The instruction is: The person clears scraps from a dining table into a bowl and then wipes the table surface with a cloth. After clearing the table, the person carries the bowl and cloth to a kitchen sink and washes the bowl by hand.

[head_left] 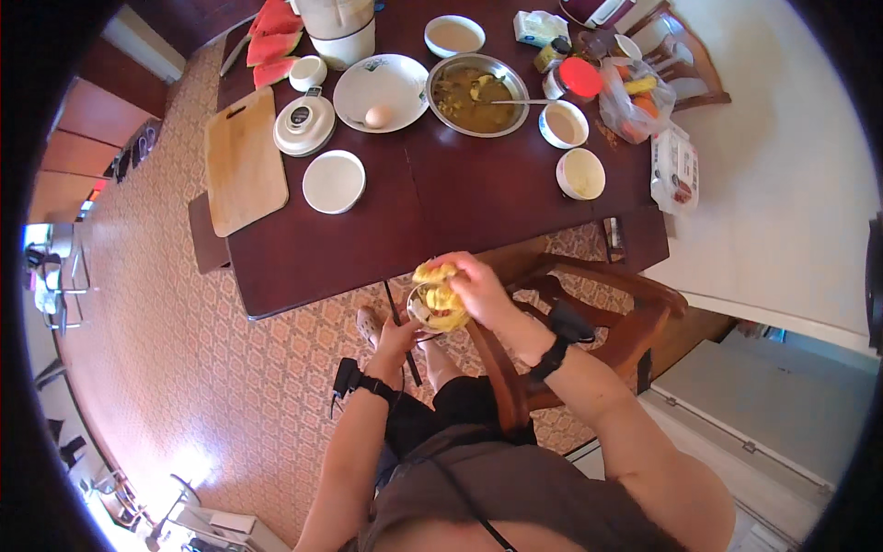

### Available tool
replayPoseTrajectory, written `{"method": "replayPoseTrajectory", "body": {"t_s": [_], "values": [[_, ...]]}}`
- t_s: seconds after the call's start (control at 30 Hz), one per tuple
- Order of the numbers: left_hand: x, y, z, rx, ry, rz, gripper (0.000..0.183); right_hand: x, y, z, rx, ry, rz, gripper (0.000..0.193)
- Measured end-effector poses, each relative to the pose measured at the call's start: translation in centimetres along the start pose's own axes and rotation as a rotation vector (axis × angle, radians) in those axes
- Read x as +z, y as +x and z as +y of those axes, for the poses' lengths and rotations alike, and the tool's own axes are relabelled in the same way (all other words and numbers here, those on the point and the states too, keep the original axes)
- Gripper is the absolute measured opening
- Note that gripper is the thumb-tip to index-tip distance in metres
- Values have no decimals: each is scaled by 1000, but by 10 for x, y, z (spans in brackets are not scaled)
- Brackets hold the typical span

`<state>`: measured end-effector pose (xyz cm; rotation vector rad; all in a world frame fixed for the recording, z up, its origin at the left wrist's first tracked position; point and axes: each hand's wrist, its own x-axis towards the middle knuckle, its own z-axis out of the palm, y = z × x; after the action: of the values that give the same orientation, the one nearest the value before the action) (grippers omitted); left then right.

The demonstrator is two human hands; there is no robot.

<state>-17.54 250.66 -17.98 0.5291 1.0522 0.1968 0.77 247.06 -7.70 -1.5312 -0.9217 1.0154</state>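
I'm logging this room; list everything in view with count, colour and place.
Table: 1, dark brown, upper centre
Cutting board: 1, light wood, left
Watermelon pieces: several, red, far left
Tall container: 1, white, top
Plate: 1, white, far middle
Egg: 1, beige, on plate
Metal bowl: 1, silver, right of plate
Small bowls: several, white, on table
Round device: 1, white, beside cutting board
Jars: 2, red and dark lids, right
Plastic bag: 1, clear, right
Packages: 2, whitish, right
Chairs: 2, brown, right
Floor: 1, patterned tan, beneath
Held bowl: 1, pale, below table edge
Yellow pieces: several, yellow, in held bowl
Wristbands: 2, black, on wrists
Left hand: 1, bare, holding bowl
Right hand: 1, bare, holding yellow piece
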Motion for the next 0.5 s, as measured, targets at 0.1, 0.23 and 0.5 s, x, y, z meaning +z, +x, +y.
{"method": "replayPoseTrajectory", "body": {"t_s": [0.1,0.23,0.5], "values": [[-9,-15,3,-9,111,19,47,-25,-2,-14,283,724,178,35],[-30,-33,13,-12,220,-47,43,-95,2,-13,313,1100,483,27],[-18,-70,41,-98,90,29,30,-229,9,10,172,1214,872,30]]}}
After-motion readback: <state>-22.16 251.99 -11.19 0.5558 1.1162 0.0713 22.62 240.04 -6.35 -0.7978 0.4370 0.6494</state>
